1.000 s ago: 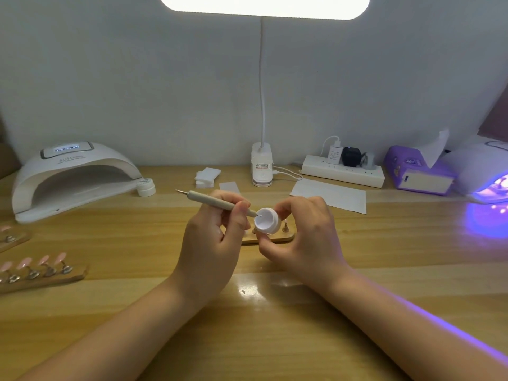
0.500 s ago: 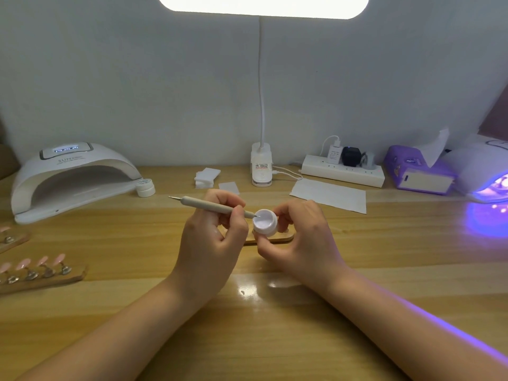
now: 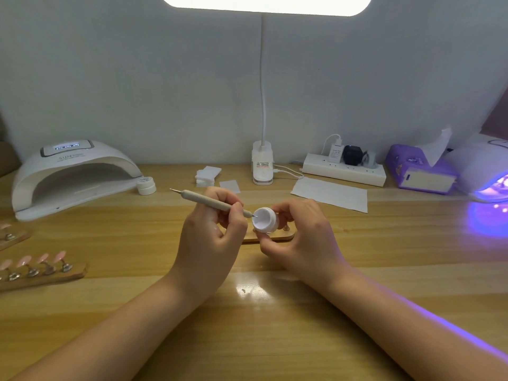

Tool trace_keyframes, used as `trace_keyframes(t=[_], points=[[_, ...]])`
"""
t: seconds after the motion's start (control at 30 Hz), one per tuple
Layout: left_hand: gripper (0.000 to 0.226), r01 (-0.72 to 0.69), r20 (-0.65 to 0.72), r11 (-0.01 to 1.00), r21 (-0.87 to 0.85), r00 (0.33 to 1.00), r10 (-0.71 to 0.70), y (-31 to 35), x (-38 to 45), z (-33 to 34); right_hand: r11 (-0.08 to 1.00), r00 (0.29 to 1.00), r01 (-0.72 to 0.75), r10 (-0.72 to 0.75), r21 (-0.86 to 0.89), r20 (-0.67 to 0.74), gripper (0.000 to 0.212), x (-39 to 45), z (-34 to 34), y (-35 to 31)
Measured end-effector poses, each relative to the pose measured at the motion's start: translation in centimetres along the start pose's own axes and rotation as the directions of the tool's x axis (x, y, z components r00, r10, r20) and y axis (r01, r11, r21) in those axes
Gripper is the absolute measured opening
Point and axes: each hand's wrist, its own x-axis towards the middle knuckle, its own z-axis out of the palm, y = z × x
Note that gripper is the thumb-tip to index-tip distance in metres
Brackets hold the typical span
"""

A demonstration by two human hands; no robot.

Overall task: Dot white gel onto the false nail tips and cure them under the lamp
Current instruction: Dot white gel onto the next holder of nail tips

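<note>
While the right hand (image 3: 299,237) grips the small round white gel pot (image 3: 264,220) tilted toward the left, above the light wooden worktop (image 3: 275,325), the left hand (image 3: 211,240) pinches the slim beige dotting pen (image 3: 211,202), its tip at the pot's mouth, evidently to load gel. Pale wooden nail-tip stand (image 3: 277,238) lies just behind the pot, largely hidden, presumably for a short reach. White domed curing lamp (image 3: 71,174) waits well apart at far left.

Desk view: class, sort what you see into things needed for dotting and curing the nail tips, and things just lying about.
Needed: dotting pen, gel pot, nail tips, white curing lamp, lit curing lamp.

Lying about: tissue box, power strip, paper sheet, small lidded jar.
</note>
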Motion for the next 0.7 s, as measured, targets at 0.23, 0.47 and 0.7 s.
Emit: trace_keyframes(t=[0.23,0.47,0.7], points=[[0.006,-0.013,0.016,1.0,0.027,1.0,0.013,0.07,-0.05,0.05,0.999,0.999,0.028,-0.028,0.021,-0.02,0.029,-0.06,0.02,-0.12],[0.012,-0.014,0.031,0.999,0.048,0.999,0.013,0.15,-0.1,0.05,0.998,0.998,0.054,-0.054,0.011,-0.017,0.029,-0.03,-0.11,-0.17],[0.013,0.032,-0.016,0.999,-0.014,0.999,-0.032,0.46,0.04,0.01,0.998,0.999,0.052,-0.052,0.018,-0.007,0.029,-0.02,-0.25,-0.33]])
